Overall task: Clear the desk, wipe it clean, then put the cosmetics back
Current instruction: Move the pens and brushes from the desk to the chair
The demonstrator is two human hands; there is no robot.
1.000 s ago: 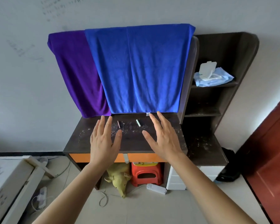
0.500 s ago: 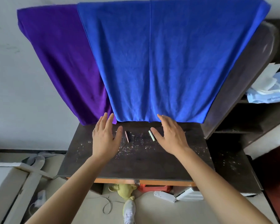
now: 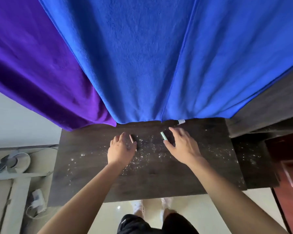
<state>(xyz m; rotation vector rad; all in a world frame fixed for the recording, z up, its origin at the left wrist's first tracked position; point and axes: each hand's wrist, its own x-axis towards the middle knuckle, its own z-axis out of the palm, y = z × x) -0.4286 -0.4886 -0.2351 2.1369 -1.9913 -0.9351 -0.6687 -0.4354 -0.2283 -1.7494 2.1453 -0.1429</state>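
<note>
One head-worn wide-angle view only. It faces forward and steeply down, close above the desk.

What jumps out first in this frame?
The big blue towel and the purple towel on its left hang down to the desk's back edge and fill the upper part of the view. Below them the dark desk is strewn with white specks. Near its middle the left hand is at a pink stick and the right hand is at a mint-green stick.
</note>
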